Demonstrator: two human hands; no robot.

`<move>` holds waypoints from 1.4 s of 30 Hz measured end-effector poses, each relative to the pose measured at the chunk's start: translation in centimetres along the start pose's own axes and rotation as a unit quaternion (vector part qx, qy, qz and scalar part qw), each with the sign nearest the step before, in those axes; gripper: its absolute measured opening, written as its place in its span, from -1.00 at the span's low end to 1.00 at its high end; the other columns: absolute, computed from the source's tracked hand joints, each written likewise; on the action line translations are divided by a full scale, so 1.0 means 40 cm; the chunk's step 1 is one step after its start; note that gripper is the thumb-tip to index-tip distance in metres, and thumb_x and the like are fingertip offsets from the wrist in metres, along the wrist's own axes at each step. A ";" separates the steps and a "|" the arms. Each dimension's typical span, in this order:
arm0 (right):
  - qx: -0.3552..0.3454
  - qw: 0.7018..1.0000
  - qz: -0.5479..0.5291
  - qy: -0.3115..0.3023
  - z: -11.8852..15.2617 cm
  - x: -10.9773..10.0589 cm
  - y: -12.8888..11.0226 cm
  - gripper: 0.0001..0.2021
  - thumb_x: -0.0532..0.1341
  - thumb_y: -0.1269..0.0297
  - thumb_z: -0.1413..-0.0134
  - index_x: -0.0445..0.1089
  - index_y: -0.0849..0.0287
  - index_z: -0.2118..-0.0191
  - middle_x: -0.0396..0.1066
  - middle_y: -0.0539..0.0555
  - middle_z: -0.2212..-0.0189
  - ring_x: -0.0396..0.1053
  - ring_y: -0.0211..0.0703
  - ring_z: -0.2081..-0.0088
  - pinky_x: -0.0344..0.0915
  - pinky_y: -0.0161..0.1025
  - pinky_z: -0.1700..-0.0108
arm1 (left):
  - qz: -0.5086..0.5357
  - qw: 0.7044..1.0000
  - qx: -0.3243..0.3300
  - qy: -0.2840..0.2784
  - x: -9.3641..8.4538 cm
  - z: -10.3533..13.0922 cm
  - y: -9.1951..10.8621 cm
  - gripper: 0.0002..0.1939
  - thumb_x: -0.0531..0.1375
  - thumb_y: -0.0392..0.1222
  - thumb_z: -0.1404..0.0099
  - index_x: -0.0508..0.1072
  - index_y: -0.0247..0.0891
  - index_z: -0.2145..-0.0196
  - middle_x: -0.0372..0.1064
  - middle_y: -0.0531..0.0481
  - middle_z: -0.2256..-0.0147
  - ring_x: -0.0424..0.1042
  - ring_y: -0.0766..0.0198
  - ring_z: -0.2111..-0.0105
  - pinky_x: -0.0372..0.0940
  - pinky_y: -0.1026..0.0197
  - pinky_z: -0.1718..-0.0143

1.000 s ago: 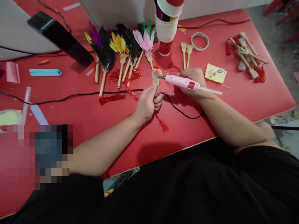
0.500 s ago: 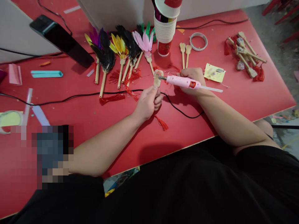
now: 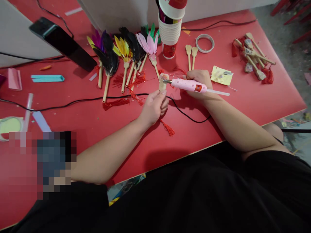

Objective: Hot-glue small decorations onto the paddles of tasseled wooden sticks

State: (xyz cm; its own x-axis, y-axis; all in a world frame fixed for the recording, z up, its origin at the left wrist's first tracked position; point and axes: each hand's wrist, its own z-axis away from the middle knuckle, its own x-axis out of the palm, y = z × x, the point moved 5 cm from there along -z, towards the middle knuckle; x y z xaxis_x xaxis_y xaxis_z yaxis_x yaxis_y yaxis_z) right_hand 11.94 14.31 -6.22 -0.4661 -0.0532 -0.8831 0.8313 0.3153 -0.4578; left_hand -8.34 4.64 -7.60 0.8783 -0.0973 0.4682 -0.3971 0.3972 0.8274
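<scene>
My left hand (image 3: 155,105) grips a small wooden paddle (image 3: 162,86) by its lower part, its broad head upright above my fingers. A red tassel (image 3: 167,127) hangs out below that hand. My right hand (image 3: 198,79) is closed on a pink glue gun (image 3: 186,84), with a clear glue stick (image 3: 218,92) poking out of its back end. The gun's metal tip meets the face of the paddle head, or lies just over it. Behind my left hand lie feathered sticks, among them a pink one (image 3: 149,45), a yellow one (image 3: 124,48) and a black one (image 3: 109,56).
Stacked paper cups (image 3: 169,35) stand at the back beside two bare paddles (image 3: 191,53) and a tape roll (image 3: 205,43). Yellow paper (image 3: 221,76) and piled tasselled paddles (image 3: 255,56) are at right. A phone-like black object (image 3: 63,43) leans at left. A black cable (image 3: 60,106) crosses the table.
The whole view has shifted slightly left. Both hands keep their grips, and the glue gun tip stays at the paddle head.
</scene>
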 end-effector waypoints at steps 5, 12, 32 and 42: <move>0.001 1.000 -0.002 0.016 0.000 -0.002 -0.001 -0.53 0.36 0.04 -0.26 0.03 -0.06 0.45 0.19 0.03 0.55 0.37 0.09 0.29 0.28 0.05 0.12 | -0.003 1.000 -0.009 0.016 -0.001 0.000 0.000 -0.37 0.41 0.17 -0.66 0.08 -0.07 0.32 -0.08 0.35 0.61 -0.20 0.47 0.66 -0.27 0.37 0.59; 0.002 1.000 -0.012 0.009 -0.003 -0.006 -0.003 -0.44 0.42 0.03 -0.28 -0.02 -0.07 0.48 0.10 -0.02 0.54 0.19 -0.01 0.35 0.15 0.03 0.13 | 0.005 1.000 -0.003 0.018 0.002 0.002 0.000 -0.40 0.38 0.11 -0.70 0.08 -0.07 0.32 -0.07 0.33 0.61 -0.18 0.46 0.66 -0.28 0.36 0.59; -0.008 1.000 0.014 -0.004 0.009 -0.020 -0.015 -0.56 0.21 0.00 -0.46 -0.01 -0.06 0.40 0.22 0.06 0.46 0.28 0.06 0.29 0.26 0.04 0.08 | -0.029 0.999 0.031 -0.008 -0.004 -0.001 -0.005 -0.36 0.40 0.24 -0.63 0.08 -0.05 0.33 -0.08 0.35 0.60 -0.21 0.46 0.65 -0.22 0.37 0.59; 0.006 1.000 0.018 -0.006 0.011 -0.020 -0.019 -0.57 0.27 0.02 -0.47 0.08 -0.07 0.39 0.33 0.11 0.41 0.41 0.12 0.24 0.31 0.04 0.07 | -0.030 0.999 0.031 -0.003 -0.007 -0.001 -0.007 -0.40 0.37 0.17 -0.67 0.10 -0.06 0.34 -0.09 0.34 0.59 -0.22 0.46 0.64 -0.23 0.36 0.58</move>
State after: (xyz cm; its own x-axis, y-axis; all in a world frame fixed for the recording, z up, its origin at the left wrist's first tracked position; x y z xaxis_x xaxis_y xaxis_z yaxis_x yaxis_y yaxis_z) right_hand 11.82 13.69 -5.21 -0.4329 -0.0528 -0.8999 0.8508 0.3060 -0.4272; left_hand -8.47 4.61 -7.96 0.8997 -0.1250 0.4183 -0.3589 0.3338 0.8716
